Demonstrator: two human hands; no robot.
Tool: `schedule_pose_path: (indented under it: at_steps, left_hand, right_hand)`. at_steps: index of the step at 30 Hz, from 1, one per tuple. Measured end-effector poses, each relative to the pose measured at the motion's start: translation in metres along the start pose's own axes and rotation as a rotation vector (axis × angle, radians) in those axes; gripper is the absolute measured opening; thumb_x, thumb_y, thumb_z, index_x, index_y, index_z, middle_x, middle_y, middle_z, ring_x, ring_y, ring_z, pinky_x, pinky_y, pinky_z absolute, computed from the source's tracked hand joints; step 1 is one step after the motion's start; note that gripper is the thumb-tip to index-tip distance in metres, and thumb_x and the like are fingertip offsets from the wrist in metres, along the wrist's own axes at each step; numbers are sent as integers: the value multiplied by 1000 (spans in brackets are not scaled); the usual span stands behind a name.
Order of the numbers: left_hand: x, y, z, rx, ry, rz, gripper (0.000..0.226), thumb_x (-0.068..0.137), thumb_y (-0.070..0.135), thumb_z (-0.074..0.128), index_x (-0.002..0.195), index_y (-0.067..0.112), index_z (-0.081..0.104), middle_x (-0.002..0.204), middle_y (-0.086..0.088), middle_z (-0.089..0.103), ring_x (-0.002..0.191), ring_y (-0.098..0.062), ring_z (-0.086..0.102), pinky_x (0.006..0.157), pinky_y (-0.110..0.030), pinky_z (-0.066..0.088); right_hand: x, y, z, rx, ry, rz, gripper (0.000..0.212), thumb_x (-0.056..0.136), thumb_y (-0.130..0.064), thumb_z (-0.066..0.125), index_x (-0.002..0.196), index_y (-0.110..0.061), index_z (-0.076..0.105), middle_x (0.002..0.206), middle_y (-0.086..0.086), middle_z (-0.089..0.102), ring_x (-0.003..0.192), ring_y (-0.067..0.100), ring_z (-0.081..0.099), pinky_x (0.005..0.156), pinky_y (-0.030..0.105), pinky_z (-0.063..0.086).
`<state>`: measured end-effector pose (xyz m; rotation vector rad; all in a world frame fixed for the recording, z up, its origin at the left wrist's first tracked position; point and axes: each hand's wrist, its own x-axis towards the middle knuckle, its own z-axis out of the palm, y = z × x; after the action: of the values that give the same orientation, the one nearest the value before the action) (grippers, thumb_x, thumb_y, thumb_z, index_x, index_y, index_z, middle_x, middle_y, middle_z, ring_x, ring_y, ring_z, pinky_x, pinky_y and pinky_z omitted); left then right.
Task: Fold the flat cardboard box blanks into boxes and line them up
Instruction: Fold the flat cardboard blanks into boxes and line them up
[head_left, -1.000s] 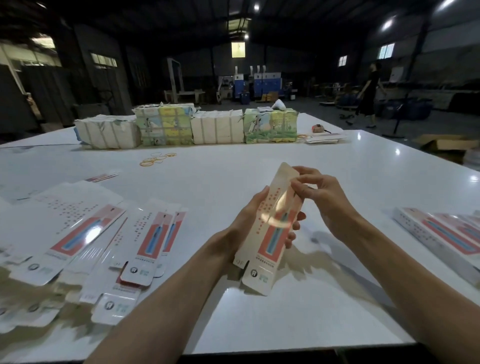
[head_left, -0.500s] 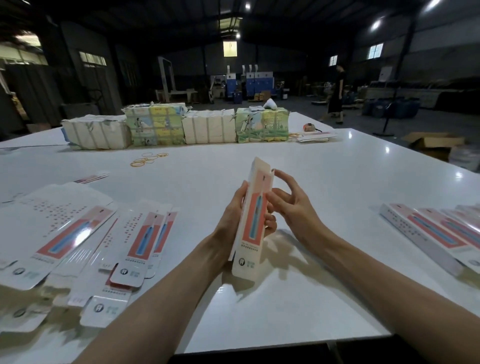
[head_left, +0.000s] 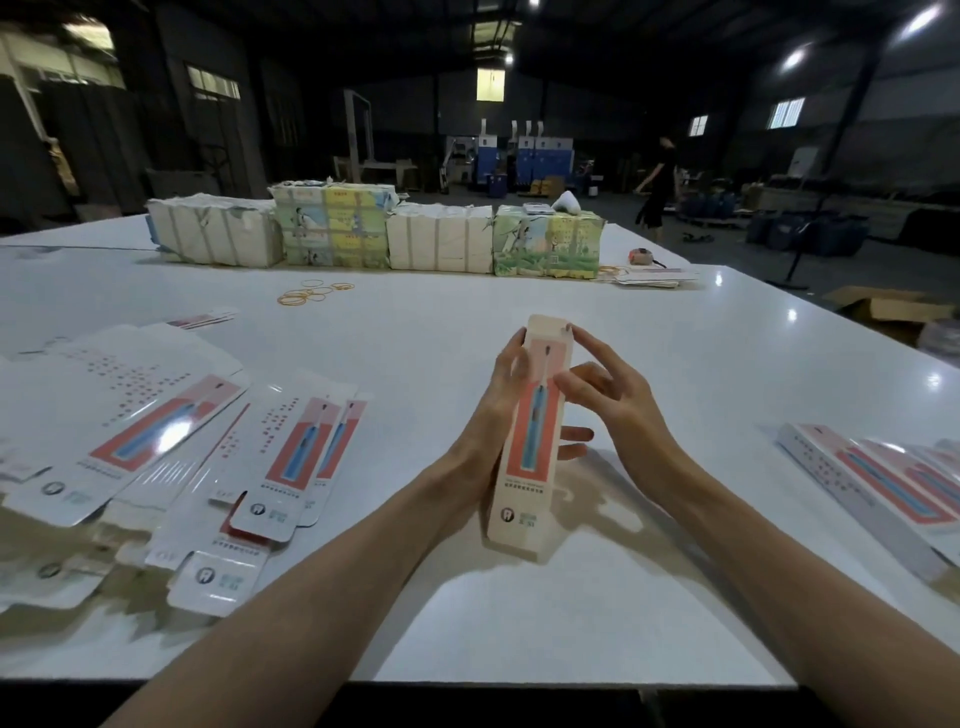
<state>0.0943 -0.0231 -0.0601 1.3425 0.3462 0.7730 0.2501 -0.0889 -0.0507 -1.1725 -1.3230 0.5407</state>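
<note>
Fingers (head_left: 575, 433) of the left hand (head_left: 493, 415) curl round the back of a tall, cream-coloured narrow cardboard box (head_left: 530, 457). Their tips show past its right edge, and the thumb lies along its upper left edge. A firm wrap-around hold.

Right hand (head_left: 623, 410): fingers (head_left: 577, 339) spread and mostly straight. Index tip touches the box's top right corner, and the thumb rests on the front face just below. Other fingers are fanned out, off the box.

Box: folded up into a slim upright column, leaning slightly right at the top. Front face carries a coral-red panel with a blue toothbrush print, with a small round logo near the bottom. Top flap looks closed. It is held over the middle of the white desk (head_left: 701, 364), near the front edge. Cannot tell if its lower end touches the surface.

Left on the desk: overlapping flat white box blanks (head_left: 156, 431) with the same print. Right edge: finished boxes (head_left: 883, 483) lying side by side. Further back: yellow rubber bands (head_left: 311, 294), then a row of wrapped paper bundles (head_left: 363, 228).
</note>
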Motion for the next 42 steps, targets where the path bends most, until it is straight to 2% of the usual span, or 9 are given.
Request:
schedule_pose_path:
  at_steps: [3,7,12,18,24,30,34,38,42]
  left_hand:
    - [1,-1,2,161,-7,40,90,88,31,83,143,68,23,141,8,52,110,-33,74,81,-40,65]
    - [0,-4,-1,134,-13,9,92,90,10,82,146,59,26,139,-2,54,105,-30,76,85,-46,65]
    - [-2,-5,-6,168,-7,-64,94,79,14,82,151,41,27,127,-13,62,94,-28,79,73,-34,63]
    - [1,-8,-11,174,-11,-121,98,77,16,86,147,45,24,126,-15,65,95,-38,78,80,-45,66]
    - [4,-13,-9,214,-96,-94,93,79,19,88,141,57,31,119,-7,67,96,-34,78,74,-36,64]
    - [5,-14,-12,233,-115,-129,91,80,19,87,141,56,31,102,9,73,95,-31,79,73,-35,64]
    - [3,-11,-12,246,-87,-138,89,78,22,86,139,58,31,106,2,72,90,-31,79,71,-33,63]
    - [1,-8,-11,295,-106,-129,91,80,18,84,142,53,26,118,-10,64,83,-32,79,68,-32,63]
    - [1,-9,-10,348,-125,-124,90,82,17,84,139,57,27,122,-13,61,80,-33,79,66,-33,63]
  right_hand:
    - [-1,-2,1,-5,-12,10,53,100,-39,68,149,-46,51,99,2,74,107,21,74,89,29,61]
    - [-2,-5,0,-29,-31,14,32,100,-34,68,131,-41,63,104,4,74,109,23,73,97,40,61]
    - [-3,1,2,-48,-67,79,22,97,-28,64,120,-26,65,106,12,74,103,30,73,98,54,58]
    - [-1,3,2,64,-12,117,31,105,-51,55,124,-29,65,113,2,75,106,26,73,90,36,60]
    - [2,11,-6,103,126,182,23,107,-25,58,128,-18,62,102,9,80,97,28,77,88,38,62]
    - [1,8,-6,-43,152,36,16,107,-11,56,117,-17,66,97,2,81,94,23,79,78,30,64]
    - [0,3,-5,-44,117,21,22,107,-5,50,113,-16,68,100,1,80,97,24,78,77,32,64]
    - [3,-4,-8,164,105,159,22,107,-23,58,107,-6,72,104,9,77,102,33,76,81,43,65]
    - [4,-6,-10,287,146,295,23,100,-22,70,109,-1,70,101,13,77,101,32,77,71,37,63]
